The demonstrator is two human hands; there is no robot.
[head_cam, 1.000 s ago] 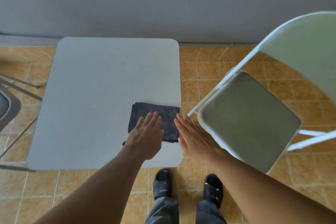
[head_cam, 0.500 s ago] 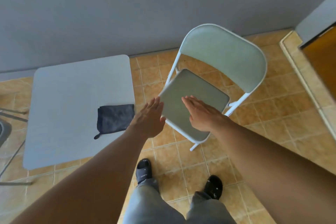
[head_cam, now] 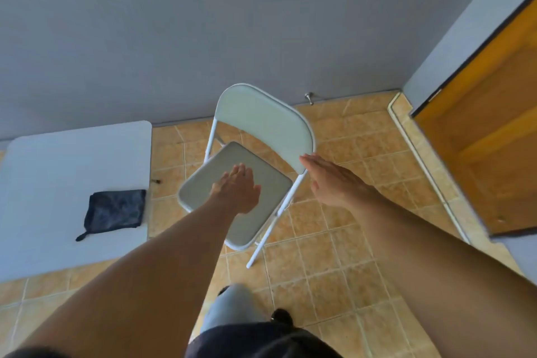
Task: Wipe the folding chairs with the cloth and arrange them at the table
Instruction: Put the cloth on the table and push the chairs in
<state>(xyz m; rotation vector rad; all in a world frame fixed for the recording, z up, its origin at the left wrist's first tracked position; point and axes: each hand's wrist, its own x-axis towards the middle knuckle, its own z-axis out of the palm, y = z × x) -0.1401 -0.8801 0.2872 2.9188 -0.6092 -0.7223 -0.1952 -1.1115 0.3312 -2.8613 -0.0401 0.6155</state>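
A white folding chair (head_cam: 261, 119) stands unfolded on the tiled floor, right of the white table (head_cam: 64, 160). My left hand (head_cam: 236, 190) hovers flat over its grey seat (head_cam: 200, 183), fingers together and holding nothing. My right hand (head_cam: 328, 177) reaches with straight fingers to the lower right corner of the backrest, fingertips at its edge. A folded dark blue cloth (head_cam: 114, 211) lies on the table near its right edge, untouched.
A grey wall runs behind the chair and table. An orange wooden door (head_cam: 488, 136) stands at the right, with a raised tiled threshold (head_cam: 421, 160) in front of it. A small doorstop (head_cam: 309, 97) sits at the wall base. My legs are below.
My view has swung right, from the table to the chair. Both hands left the cloth on the table and moved over the chair, the right one reaching the backrest.
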